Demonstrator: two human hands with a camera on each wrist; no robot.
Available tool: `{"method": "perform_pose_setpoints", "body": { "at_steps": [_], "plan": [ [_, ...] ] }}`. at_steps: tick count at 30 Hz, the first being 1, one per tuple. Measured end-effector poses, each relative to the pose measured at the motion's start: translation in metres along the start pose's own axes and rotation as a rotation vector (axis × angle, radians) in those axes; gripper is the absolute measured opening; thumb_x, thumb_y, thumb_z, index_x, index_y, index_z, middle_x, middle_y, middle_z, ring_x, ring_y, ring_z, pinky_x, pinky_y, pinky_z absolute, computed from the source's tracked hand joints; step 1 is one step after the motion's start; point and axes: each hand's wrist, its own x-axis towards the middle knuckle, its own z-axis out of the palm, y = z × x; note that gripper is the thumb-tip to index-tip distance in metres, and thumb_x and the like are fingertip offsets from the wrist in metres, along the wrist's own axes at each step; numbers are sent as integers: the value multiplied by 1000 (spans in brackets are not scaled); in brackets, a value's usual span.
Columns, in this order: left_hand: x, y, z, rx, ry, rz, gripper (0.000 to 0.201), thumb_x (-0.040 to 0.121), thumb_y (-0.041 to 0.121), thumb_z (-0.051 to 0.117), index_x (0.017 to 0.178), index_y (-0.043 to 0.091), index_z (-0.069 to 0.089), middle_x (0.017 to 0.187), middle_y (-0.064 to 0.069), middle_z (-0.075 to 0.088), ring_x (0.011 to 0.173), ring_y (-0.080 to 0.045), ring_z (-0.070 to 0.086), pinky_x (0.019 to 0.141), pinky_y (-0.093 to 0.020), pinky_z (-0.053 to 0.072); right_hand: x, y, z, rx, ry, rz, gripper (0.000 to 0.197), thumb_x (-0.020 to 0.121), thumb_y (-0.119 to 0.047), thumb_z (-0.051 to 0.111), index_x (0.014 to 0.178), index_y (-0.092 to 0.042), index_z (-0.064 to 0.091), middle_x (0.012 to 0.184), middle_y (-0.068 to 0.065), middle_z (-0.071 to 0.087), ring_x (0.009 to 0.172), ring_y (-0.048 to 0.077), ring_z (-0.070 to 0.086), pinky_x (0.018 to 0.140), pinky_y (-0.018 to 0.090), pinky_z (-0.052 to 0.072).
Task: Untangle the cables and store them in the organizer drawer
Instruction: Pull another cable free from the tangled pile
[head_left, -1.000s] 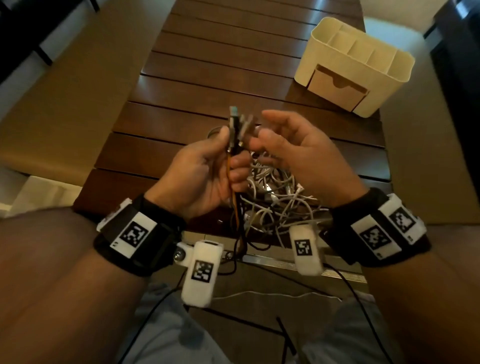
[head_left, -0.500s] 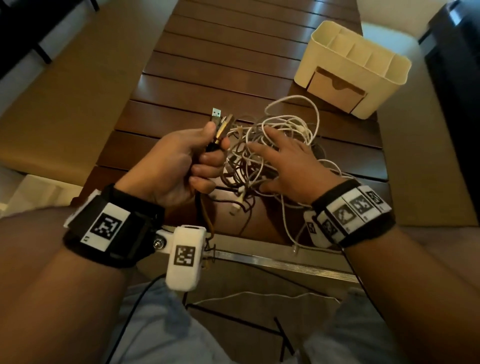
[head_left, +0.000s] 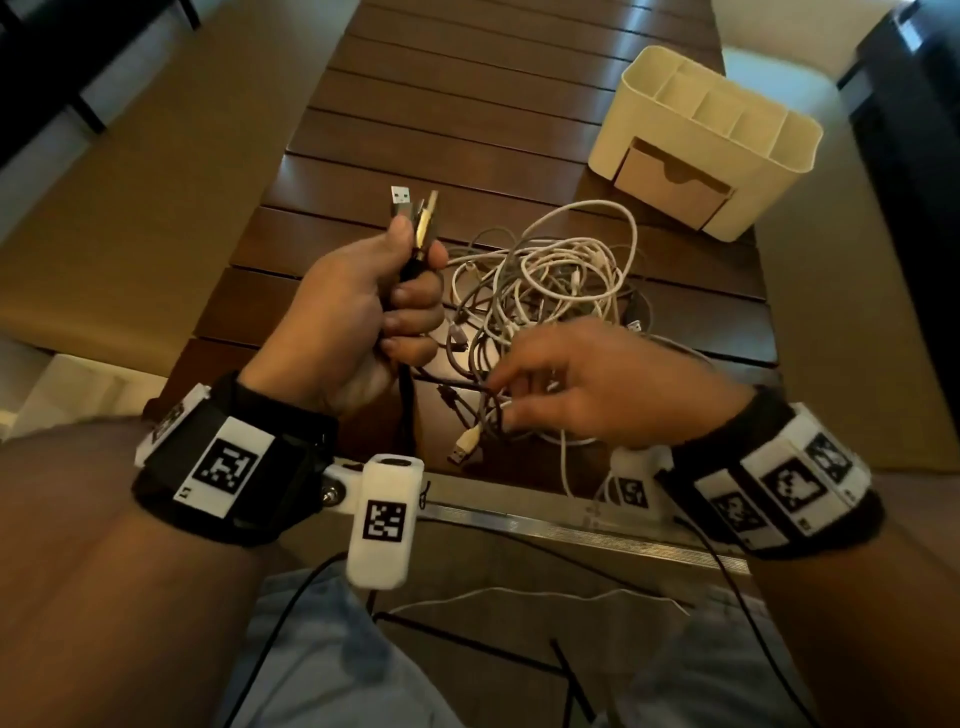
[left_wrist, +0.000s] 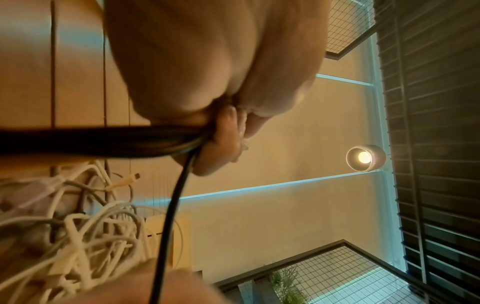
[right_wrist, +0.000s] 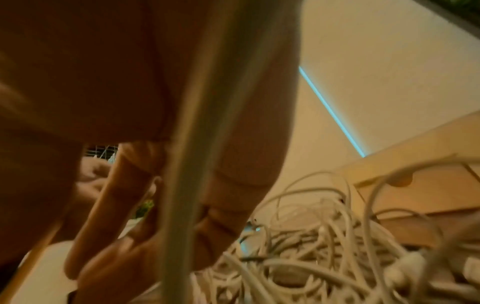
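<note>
My left hand (head_left: 402, 270) grips a bundle of dark cables (head_left: 408, 400), and their USB plugs (head_left: 413, 208) stick up above the thumb. The bundle hangs down past the table's near edge. A tangle of white and grey cables (head_left: 545, 280) lies on the table to the right of that hand. At the tangle's near side, my right hand (head_left: 501, 397) pinches a thin dark cable (head_left: 457, 385) between index finger and thumb. That cable runs over from my left hand. In the left wrist view the black cable (left_wrist: 168, 216) drops from my fist. The cream organizer (head_left: 769, 171) stands at the far right.
The organizer's brown drawer (head_left: 670, 182) faces me. A loose beige USB plug (head_left: 465, 447) lies near the table's (head_left: 467, 104) front edge. The table is dark slatted wood with a metal rim (head_left: 545, 530) toward me. Wrist-camera leads hang over my lap.
My right hand left the plugs, passed over the tangle and drew back toward me, where it now pinches a dark cable. My left hand keeps holding the plug bundle.
</note>
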Motion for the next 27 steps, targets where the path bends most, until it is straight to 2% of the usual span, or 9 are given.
{"method": "perform_pose_setpoints", "body": {
  "at_steps": [2,4,6,10,13,17,21,25,27],
  "plan": [
    [-2,2,1,-37,0,32,38,106,41,32,92,14,53,59,8,29,44,-2,21,38,-15,19,4,0,13,-5,-143,29,33,89,-46,66,120,-33,62,108,-18,52,97,0,53,84,25,49],
    [-4,6,0,-59,2,55,38,106,41,32,90,15,53,59,9,29,43,-2,20,37,-14,18,8,2,21,-23,-144,15,27,92,-44,63,115,-30,66,111,-17,49,100,3,51,89,31,49],
    [-6,10,-1,-69,8,76,38,106,41,31,89,15,53,59,9,28,42,-1,20,37,-14,19,11,5,22,-43,-10,-15,17,96,-35,59,106,-24,68,108,-13,52,99,6,52,91,35,49],
    [-9,15,-4,-66,18,107,38,107,41,31,90,15,53,58,10,29,41,-1,22,36,-14,20,16,14,11,-72,339,-58,15,98,-21,59,105,-12,69,98,-6,57,92,9,52,85,33,48],
    [-11,17,-5,-50,28,121,38,107,42,31,90,15,53,58,10,29,42,-1,22,36,-15,21,17,18,3,-88,466,-79,12,95,-18,63,102,-12,70,96,-6,59,89,8,53,81,31,49],
    [-15,18,-3,-36,50,141,39,107,43,30,90,16,53,59,10,29,43,-2,21,37,-15,21,11,16,-7,-68,562,-121,11,93,-17,67,102,-14,72,98,-7,59,90,10,56,79,25,47],
    [-19,25,-1,2,53,159,38,107,44,30,91,17,52,61,10,26,46,-2,19,38,-15,20,0,7,-21,-1,513,-107,13,89,-24,72,100,-19,75,93,-8,62,85,7,60,76,25,50],
    [-24,33,-1,69,13,173,37,106,44,29,91,18,51,62,9,24,49,-5,11,39,-15,14,-11,-10,-26,49,349,-101,14,86,-30,73,97,-22,76,87,-14,65,84,2,61,72,12,46],
    [-26,36,-1,88,1,183,37,106,44,29,91,19,51,63,9,23,52,-6,8,40,-16,12,-12,-13,-24,71,276,-92,14,84,-34,73,96,-26,75,86,-14,66,84,0,62,71,10,45]
  ]
}}
